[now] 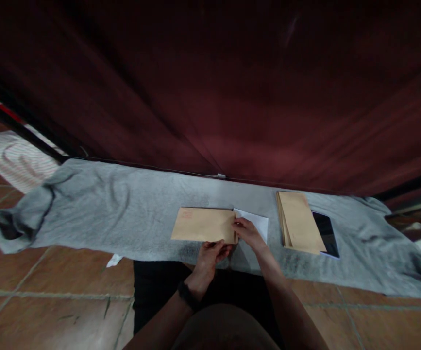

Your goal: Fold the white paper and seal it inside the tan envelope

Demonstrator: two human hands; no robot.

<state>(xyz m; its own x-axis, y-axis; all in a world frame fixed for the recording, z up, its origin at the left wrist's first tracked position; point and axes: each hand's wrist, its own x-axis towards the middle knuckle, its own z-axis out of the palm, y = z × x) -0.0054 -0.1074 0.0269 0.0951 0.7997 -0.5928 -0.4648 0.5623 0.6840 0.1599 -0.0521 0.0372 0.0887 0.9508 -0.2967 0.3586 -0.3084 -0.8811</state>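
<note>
Envelope (201, 224) of tan paper, with faint reddish print near its far left corner, sits before the person over the cloth-covered table (123, 209). The left hand (207, 256) has its fingers nearly closed on the near edge, toward the right end. The right hand (248, 233) touches that narrow end with bent fingers drawn together; whether they pinch it, I cannot tell. The step in hand looks like working at this end; the next move seems to call for a steady left hold and light right fingers. One sheet of white paper (260, 224) lies just beside it, partly behind the right hand. Farther right is one stack of tan envelopes (301, 218), several but not countable, overlapping one dark-screened device (326, 233). One wristband (186, 295) circles the left wrist; one white scrap (114, 260) shows on the tiled floor (68, 311).
</note>
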